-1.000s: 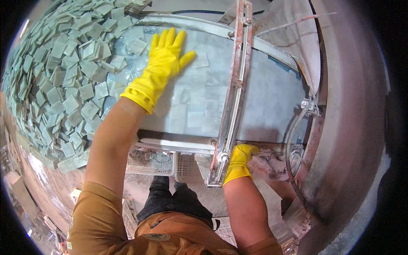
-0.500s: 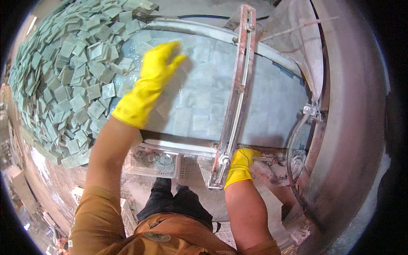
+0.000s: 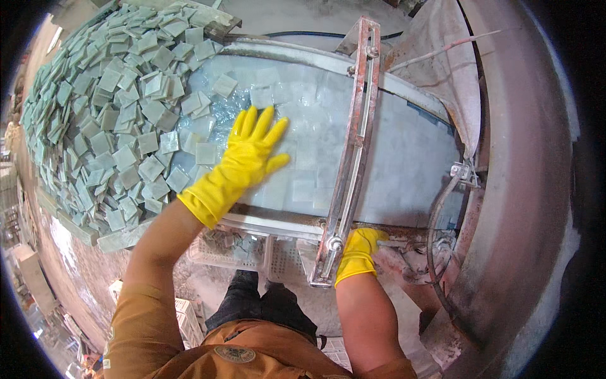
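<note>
My L hand (image 3: 246, 161), fingers spread apart, lies palm-down on or just over the wet tile layer (image 3: 303, 136), mid-scene, left of the slotted bar (image 3: 358, 148). R hand (image 3: 360, 249) is at the near edge, just right of the bar's near end; can't tell if its fingers grip anything. Big tile pile (image 3: 120, 120) at far left, loose pcs between it & my palm. To work these well, I'd go w/ flat palm, light even pressure, no overlaps, fingertips clear of sharp corners & the bar.
</note>
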Demonstrator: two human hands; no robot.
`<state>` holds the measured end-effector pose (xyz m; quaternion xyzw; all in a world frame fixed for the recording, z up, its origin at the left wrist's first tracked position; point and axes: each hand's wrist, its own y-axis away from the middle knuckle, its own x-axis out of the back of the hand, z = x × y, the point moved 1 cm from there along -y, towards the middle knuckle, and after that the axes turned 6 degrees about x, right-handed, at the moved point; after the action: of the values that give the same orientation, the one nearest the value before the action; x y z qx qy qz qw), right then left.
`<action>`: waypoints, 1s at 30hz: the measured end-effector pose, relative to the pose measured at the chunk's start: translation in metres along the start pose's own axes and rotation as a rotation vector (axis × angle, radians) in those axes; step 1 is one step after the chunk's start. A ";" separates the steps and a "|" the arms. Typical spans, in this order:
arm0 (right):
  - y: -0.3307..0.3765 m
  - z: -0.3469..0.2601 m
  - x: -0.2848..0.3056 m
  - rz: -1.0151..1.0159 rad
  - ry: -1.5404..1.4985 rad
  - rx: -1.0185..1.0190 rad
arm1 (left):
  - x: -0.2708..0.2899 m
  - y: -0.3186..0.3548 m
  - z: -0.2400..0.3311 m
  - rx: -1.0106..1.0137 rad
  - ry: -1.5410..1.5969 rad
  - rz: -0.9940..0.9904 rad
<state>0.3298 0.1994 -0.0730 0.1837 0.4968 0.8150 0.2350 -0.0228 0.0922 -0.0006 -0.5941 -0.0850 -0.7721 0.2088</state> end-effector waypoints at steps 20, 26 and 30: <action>-0.083 -0.005 -0.041 0.171 0.184 0.030 | -0.027 -0.075 -0.101 0.391 -0.252 0.143; -0.077 -0.007 -0.037 0.140 0.135 0.032 | -0.006 -0.005 -0.100 0.223 -0.270 0.238; -0.047 0.001 -0.032 0.122 0.022 -0.044 | -0.004 0.003 -0.048 0.203 -0.124 0.064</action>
<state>0.3658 0.2006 -0.1164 0.1995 0.4692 0.8404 0.1835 -0.0628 0.0724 -0.0182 -0.6190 -0.1564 -0.7144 0.2866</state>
